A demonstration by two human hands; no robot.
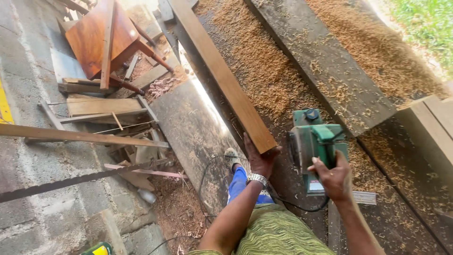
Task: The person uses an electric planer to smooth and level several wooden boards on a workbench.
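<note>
A long, smooth brown wooden plank (222, 71) lies along the dark, shaving-strewn table (330, 75). The left hand (259, 158), a metal watch (257, 179) at its wrist, cups the plank's near end with fingers wrapped over the edge. The right hand (332, 177) is curled tight round the handle of a green electric planer (314, 141) just beside the plank. Pale curly wood shavings (264, 66) blanket the table; a black cable (207, 174) loops below, and scrap boards (101, 106) clutter the concrete floor (37, 208).

My right hand (336, 178) covers the green planer (315, 147) handle; its base is hidden. Plank (222, 75) runs off top edge. Yellow-green can (96, 249) cut by bottom edge.
</note>
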